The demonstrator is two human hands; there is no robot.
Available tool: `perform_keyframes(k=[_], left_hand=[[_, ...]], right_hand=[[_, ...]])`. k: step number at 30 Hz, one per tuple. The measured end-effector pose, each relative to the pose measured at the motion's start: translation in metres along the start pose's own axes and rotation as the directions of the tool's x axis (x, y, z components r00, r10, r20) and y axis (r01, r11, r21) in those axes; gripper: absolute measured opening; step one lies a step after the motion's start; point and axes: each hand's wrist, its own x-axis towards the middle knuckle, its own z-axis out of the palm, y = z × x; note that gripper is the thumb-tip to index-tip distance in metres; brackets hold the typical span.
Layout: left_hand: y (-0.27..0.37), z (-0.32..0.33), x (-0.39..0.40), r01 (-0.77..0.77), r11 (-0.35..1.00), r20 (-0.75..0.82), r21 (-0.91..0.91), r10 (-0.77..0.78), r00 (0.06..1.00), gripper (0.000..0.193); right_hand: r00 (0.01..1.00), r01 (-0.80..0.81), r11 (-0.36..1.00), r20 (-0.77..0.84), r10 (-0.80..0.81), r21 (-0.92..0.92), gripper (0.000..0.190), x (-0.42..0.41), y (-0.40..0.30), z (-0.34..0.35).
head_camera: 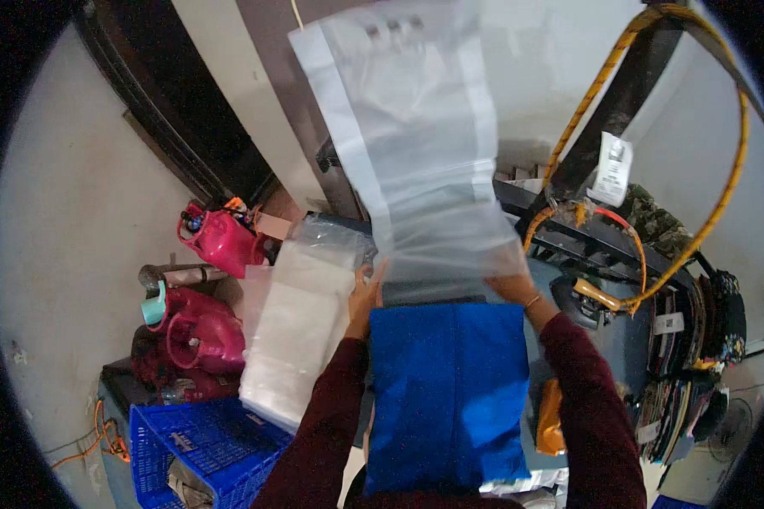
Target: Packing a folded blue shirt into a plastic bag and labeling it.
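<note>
A long clear plastic bag [420,121] with paler side strips rises in front of me, its far end in the air. My left hand [360,302] grips its near left edge, and my right hand [514,285] has the near right edge, some fingers seen through the film. Just below the bag's near end lies a folded blue cloth garment [449,394], flat and with a seam down its middle. Beside my left forearm is a stack of clear plastic bags [299,318].
An iron [582,299] with a yellow-brown cord [700,242] rests on the grey table [547,273] at right. Beyond it are stacks of folded garments [668,407]. Pink gas cylinders [207,331] and a blue plastic crate [197,439] are at left. An orange packet [549,420] lies near my right forearm.
</note>
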Motion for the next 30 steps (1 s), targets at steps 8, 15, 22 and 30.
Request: perform_keyframes(k=[8, 15, 22, 30], left_hand=[[-0.099, 0.069, -0.053, 0.369, 0.894, 0.356, -0.256, -0.267, 0.895, 0.064], [-0.066, 0.075, -0.048, 0.15, 0.962, 0.109, -0.228, -0.128, 0.986, 0.048], [-0.045, 0.058, -0.029, -0.118, 0.988, -0.073, -0.103, 0.11, 0.991, 0.022], [-0.03, 0.021, -0.05, 0.046, 0.936, 0.295, -0.35, 0.064, 0.953, 0.039]], right_hand=[[0.627, -0.348, 0.881, 0.778, -0.034, 0.319, 0.034, 0.022, -0.033, 0.039], [0.45, -0.543, 0.491, 0.73, -0.514, 0.681, 0.071, 0.082, -0.085, 0.009], [0.236, -0.558, 0.608, 0.81, -0.538, 0.566, 0.076, 0.066, -0.095, 0.027], [0.557, -0.46, 0.434, 0.633, -0.538, 0.774, 0.066, 0.057, -0.1, -0.017]])
